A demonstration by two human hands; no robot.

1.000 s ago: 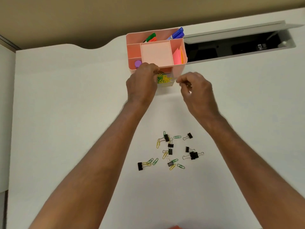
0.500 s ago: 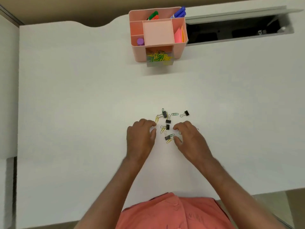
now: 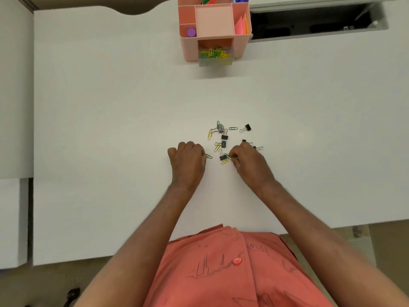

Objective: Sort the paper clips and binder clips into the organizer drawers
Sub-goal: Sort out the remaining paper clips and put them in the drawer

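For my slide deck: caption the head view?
Both hands pick paper clips from a desk pile; organizer drawer open.

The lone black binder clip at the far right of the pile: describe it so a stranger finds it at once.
Start at the pink organizer at the white desk's far edge, then come toward the person to the scattered clip pile. On the pile's far right lies a black binder clip, just right of a single green paper clip. Unlike the other binder clips, it touches nothing.

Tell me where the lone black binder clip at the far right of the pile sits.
In the head view, the black binder clip lies on the white desk at the pile's far upper-right corner, just right of a green paper clip and beyond the right hand.
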